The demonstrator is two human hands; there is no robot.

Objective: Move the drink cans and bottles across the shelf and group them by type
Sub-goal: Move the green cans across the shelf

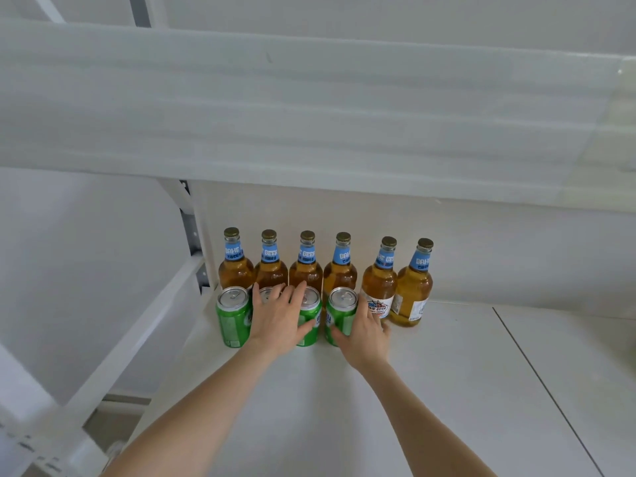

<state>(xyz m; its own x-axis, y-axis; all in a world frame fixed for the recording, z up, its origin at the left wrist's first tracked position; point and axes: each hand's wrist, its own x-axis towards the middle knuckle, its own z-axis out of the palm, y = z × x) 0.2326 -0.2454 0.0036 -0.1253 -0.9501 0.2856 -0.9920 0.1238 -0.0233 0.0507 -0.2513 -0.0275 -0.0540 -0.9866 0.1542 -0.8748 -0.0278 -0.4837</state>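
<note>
At frame centre, four green cans (pixel 233 318) stood on the shelf (pixel 344 407) before six amber bottles (pixel 306 270). The left hand (pixel 275 325) lay with fingers (pixel 298 293) spread and released across the middle cans. The right hand (pixel 364 335) grasped the rightmost can (pixel 340 315).

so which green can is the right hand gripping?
The rightmost green aluminium can, at the end of the front row next to an amber glass bottle; the right hand wraps its side, thumb in front.
</note>
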